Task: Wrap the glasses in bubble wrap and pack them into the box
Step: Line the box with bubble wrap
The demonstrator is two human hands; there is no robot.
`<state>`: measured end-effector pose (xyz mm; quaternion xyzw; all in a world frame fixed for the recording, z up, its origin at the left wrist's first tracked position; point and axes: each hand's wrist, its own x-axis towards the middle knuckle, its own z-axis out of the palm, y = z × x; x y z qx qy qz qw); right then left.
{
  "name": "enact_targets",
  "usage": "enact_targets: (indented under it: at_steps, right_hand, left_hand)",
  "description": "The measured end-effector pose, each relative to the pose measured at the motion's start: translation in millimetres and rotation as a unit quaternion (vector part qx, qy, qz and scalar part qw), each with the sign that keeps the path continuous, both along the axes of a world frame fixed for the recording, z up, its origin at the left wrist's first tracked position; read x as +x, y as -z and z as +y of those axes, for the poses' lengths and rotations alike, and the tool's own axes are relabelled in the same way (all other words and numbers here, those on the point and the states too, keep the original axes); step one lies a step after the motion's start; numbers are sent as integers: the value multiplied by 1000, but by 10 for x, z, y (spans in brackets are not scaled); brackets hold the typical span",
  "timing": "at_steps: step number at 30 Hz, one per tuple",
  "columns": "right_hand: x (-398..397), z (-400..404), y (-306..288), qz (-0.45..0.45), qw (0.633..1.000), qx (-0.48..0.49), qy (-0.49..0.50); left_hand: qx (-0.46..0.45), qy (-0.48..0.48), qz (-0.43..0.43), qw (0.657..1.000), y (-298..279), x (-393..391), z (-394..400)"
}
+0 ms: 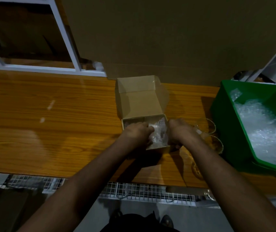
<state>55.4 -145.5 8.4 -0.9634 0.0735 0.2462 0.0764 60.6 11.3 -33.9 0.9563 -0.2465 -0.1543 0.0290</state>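
the box (142, 106) sits open on the table (50, 114), lid flap thrown back away from the person, and the whole matter turns on its right-hand compartment: a wrapped glass (158, 133) lies down in there, directly between the two hands. the left hand (138, 132) comes in from the left over the box, fingers curled into the wrap on the bundle. the right hand (180, 131) is at the box's right wall, fingers bent down over the edge; whether it grips the bundle or only steadies the cardboard i cannot tell. both forearms reach forward, nearly parallel, wrists low. the left hand looks nearer the bundle's middle.

just right of the box, behind the right wrist, bare glasses (215, 142) wait on the table, beside a green bin (226, 101) full of bubble wrap (268, 128). for the next glass the right hand is the closer one.
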Motion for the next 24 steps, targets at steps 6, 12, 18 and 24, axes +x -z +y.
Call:
enact_targets:
  at_steps: [6, 12, 18, 24]
  right_hand:
    - [-21, -23, 95, -13, 1000, 8, -3]
    - [21, -93, -89, 83, 988, 114, 69]
    - [-29, -8, 148, -47, 999, -19, -17]
    - [-87, -194, -185, -104, 994, 33, -14]
  left_hand:
    - [-48, 32, 95, 994, 138, 61, -4]
    - [28, 65, 77, 995, 96, 67, -32]
    - [59, 79, 84, 992, 31, 74, -29]
    - [-31, 1, -64, 997, -145, -296, 272]
